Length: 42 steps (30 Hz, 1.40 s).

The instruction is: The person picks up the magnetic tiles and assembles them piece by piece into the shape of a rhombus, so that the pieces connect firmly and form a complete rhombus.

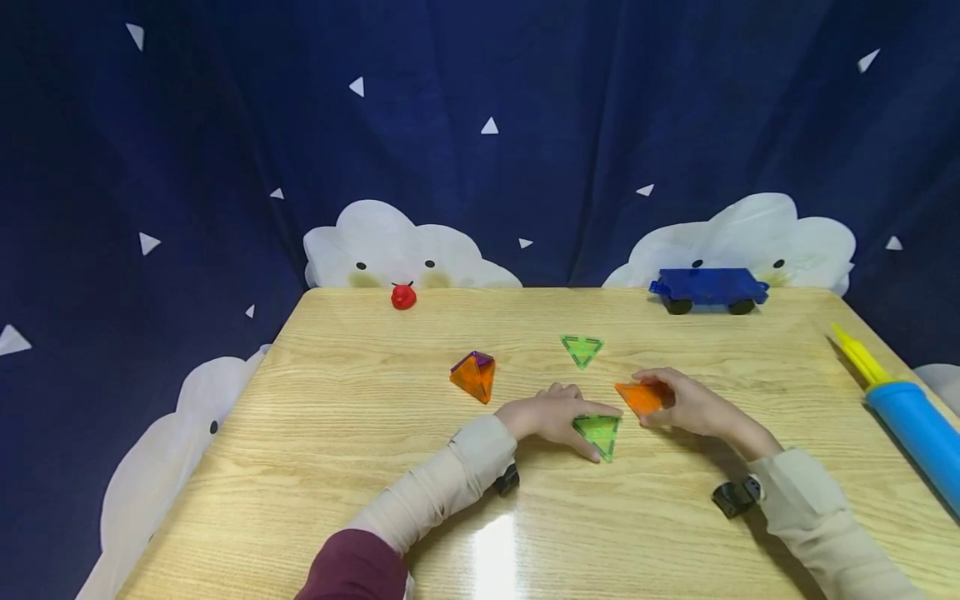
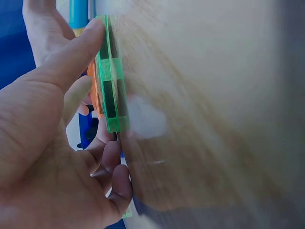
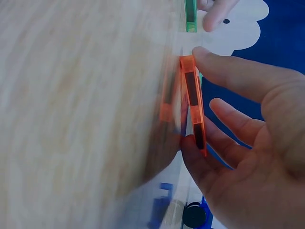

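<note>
My left hand holds a see-through green triangular magnetic tile between thumb and index finger, low over the wooden table. In the left wrist view the green tile shows edge-on with dark magnets in its rim. To the right, my right hand pinches an orange triangular tile by its edges. The right wrist view shows that orange tile slightly tilted, close to the tabletop, between thumb and fingers. The two tiles are apart. Beyond them a second green triangular tile lies flat.
An orange and purple pyramid of tiles stands left of the hands on the wooden table. Along the back edge are a small red toy and a blue toy car. A blue pump with yellow nozzle lies at the right edge.
</note>
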Each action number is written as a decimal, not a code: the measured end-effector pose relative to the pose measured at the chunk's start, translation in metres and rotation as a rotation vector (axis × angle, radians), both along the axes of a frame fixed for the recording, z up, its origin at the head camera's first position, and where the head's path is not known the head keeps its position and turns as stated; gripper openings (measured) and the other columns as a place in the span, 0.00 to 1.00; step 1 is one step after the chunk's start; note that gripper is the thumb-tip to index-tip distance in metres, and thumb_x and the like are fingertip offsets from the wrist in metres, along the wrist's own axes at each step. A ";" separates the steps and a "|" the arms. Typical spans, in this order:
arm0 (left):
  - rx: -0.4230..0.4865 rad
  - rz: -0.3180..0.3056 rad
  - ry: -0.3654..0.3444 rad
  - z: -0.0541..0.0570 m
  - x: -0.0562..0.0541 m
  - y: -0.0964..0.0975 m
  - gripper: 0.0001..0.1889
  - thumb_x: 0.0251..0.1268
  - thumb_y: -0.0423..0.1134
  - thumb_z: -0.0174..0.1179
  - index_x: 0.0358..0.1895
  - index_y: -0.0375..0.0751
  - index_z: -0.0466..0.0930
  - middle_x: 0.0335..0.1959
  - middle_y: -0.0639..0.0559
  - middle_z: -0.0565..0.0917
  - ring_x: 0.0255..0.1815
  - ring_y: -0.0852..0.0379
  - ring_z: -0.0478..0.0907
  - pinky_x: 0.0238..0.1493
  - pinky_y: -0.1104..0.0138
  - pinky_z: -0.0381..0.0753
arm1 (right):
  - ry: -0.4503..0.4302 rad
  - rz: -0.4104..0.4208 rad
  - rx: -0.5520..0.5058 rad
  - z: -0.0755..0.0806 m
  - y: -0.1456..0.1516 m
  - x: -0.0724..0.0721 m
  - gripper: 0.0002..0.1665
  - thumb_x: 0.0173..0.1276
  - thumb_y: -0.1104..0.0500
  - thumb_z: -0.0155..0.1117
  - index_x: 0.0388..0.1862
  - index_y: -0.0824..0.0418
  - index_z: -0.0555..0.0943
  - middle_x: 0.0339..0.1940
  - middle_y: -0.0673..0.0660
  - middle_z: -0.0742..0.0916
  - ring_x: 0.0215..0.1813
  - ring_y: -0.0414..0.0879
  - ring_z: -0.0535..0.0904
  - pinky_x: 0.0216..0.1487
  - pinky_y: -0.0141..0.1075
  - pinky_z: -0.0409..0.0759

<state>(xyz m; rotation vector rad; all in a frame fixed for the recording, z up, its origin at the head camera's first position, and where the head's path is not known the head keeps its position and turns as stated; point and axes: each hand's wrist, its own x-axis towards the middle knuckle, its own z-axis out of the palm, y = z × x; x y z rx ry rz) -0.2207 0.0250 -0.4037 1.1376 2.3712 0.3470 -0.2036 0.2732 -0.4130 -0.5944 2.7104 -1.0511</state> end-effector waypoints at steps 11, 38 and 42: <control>0.011 0.015 -0.010 -0.003 -0.004 -0.001 0.34 0.60 0.55 0.63 0.71 0.64 0.63 0.45 0.58 0.72 0.42 0.62 0.62 0.45 0.71 0.62 | -0.037 0.009 -0.034 0.001 -0.001 0.002 0.38 0.57 0.62 0.72 0.62 0.76 0.67 0.59 0.75 0.73 0.54 0.62 0.73 0.49 0.47 0.77; 0.140 0.111 -0.090 -0.004 -0.006 -0.001 0.38 0.54 0.48 0.70 0.69 0.47 0.62 0.54 0.54 0.75 0.55 0.62 0.71 0.62 0.63 0.67 | -0.170 0.015 -0.049 0.000 -0.002 0.008 0.35 0.57 0.59 0.72 0.60 0.72 0.72 0.54 0.69 0.78 0.43 0.44 0.74 0.40 0.33 0.74; 0.195 0.107 -0.148 -0.006 -0.007 -0.003 0.40 0.56 0.43 0.69 0.70 0.46 0.60 0.47 0.52 0.76 0.45 0.62 0.72 0.47 0.73 0.72 | -0.219 0.005 -0.124 -0.001 0.001 0.009 0.32 0.60 0.62 0.68 0.61 0.74 0.70 0.43 0.64 0.81 0.33 0.40 0.71 0.31 0.30 0.72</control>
